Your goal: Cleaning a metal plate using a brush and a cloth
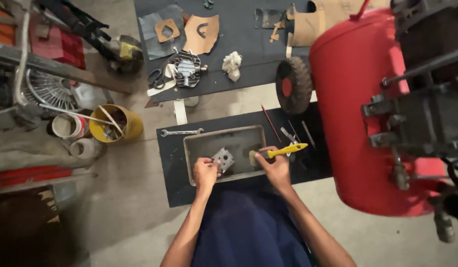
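Observation:
My left hand [205,172] grips a small grey metal engine part [223,159] over a shallow grey metal tray [199,143]. My right hand [274,167] holds a brush with a yellow handle [287,150]; its bristle end lies by the part, inside the tray's right side. The tray rests on a black mat [169,163] on the concrete floor, just in front of my dark blue lap.
A spanner [180,132], a red pencil-like rod [270,122] and small tools [294,132] lie on the mat. A red air tank [357,109] with a black wheel [294,84] stands right. Farther off, a mat holds a finned cylinder head [187,68], gasket cutouts and scissors. A yellow bucket [116,123] stands left.

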